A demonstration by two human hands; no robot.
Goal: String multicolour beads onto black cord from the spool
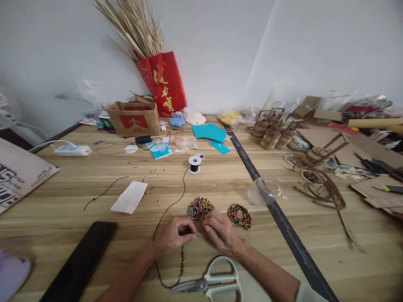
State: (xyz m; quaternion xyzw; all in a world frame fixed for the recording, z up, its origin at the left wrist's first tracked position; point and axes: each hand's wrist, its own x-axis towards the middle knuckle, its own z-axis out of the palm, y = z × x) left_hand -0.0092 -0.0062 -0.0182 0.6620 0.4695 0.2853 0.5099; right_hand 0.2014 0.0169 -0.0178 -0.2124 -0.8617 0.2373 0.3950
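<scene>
My left hand is closed, thumb and finger pinching a thin black cord whose short tip pokes out toward the right. Below this hand hangs a short row of colourful beads threaded on the cord. The cord loops back up to a black-and-white spool. My right hand rests at the near right edge of a heap of multicoloured beads, fingers bent together; whatever they pinch is hidden. Beside it lies a coiled bead string. Scissors with pale handles lie just below my hands.
A black phone and white paper lie to the left. On the right are a clear plastic cup, brown strips and small woven baskets. At the back stand a cardboard box and red bag.
</scene>
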